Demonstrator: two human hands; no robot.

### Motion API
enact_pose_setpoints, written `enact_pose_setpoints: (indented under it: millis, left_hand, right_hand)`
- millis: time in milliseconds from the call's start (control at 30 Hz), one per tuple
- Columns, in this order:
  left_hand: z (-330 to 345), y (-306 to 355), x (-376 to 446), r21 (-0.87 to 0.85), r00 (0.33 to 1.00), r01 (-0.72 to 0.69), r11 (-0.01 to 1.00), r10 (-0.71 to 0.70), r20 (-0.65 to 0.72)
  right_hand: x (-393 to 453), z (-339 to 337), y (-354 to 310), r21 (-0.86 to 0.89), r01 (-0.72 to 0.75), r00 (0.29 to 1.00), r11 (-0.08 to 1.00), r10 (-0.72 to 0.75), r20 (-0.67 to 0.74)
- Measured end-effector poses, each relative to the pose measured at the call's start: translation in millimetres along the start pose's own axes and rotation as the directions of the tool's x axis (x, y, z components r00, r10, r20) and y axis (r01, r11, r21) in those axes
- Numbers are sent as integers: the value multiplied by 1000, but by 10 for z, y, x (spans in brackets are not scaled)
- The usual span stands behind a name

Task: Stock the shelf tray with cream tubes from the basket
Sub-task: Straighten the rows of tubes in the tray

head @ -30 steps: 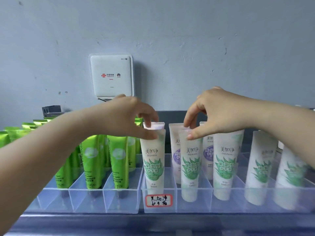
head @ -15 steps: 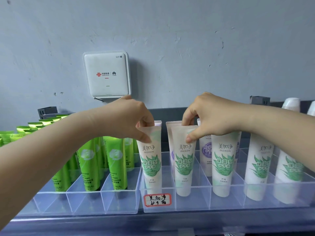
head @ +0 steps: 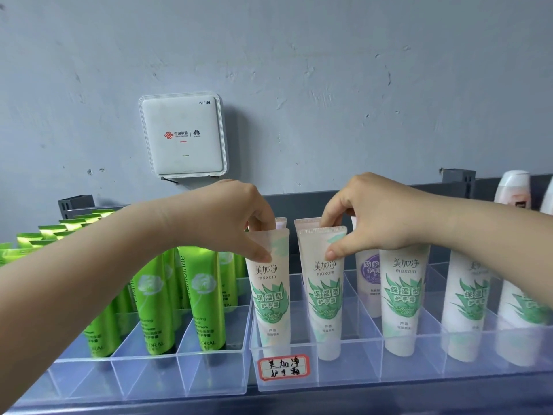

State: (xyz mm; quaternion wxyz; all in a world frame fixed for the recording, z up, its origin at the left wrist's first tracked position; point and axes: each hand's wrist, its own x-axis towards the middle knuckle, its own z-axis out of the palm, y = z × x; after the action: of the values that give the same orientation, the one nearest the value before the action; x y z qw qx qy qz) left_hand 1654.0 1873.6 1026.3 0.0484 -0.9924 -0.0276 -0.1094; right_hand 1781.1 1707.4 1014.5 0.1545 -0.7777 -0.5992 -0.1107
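Tubes are going in two at a time: the left hand (head: 230, 223) pinches the crimped top of the left white tube (head: 270, 292), thumb on the front and fingers tucked behind, while the right hand (head: 368, 217) has the same kind of grip clamped on the neighbouring white tube (head: 324, 292). Both tubes stand cap-down and near upright in the two leftmost lanes of the clear shelf tray (head: 344, 381), their caps low in the lanes, though whether they touch the floor is hard to tell through the plastic. So I'd call these two placed but not yet let go. Further right, a third aloe tube (head: 404, 298) and more white tubes (head: 466, 307) already fill the front of their lanes, and purple-print tubes (head: 371, 274) stand behind, so the front row looks close to full. The basket is nowhere in view, so how many tubes remain to bring over I cannot say. What seems left here is releasing both tops and squaring the tubes so they face forward. Around it: a handwritten red-bordered label (head: 283, 366) on the tray's front wall, a second clear tray (head: 149, 375) just to the left packed with green tubes (head: 206, 298), a white wifi box (head: 183, 136) on the grey wall, and pale bottles (head: 513, 187) at the far right. Tight quarters behind: tubes crowd the fingers at the back of each lane, and withdrawing could nudge them over.
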Motion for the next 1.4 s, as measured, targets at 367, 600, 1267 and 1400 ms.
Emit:
enact_pose_setpoints:
  millis: [367,600,1267,1400]
  left_hand:
    - [-299,-193,147,-179,980,30,983,-64,-186]
    - [-89,-218,412,121,997,44,992,-52,63]
    - [69,-266,540,168,992,72,983,-88,88]
    - [84,-254,531,132,993,67,989,-79,92]
  right_hand:
    - [232,-290,96,136,15,994,991,-1,-107]
    - [461,-160,102,-24,58,981,998,-53,189]
    - [534,102,160,-234,-54,994,971,76,84]
    - [527,97,160,-260,-36,993,965,63,95]
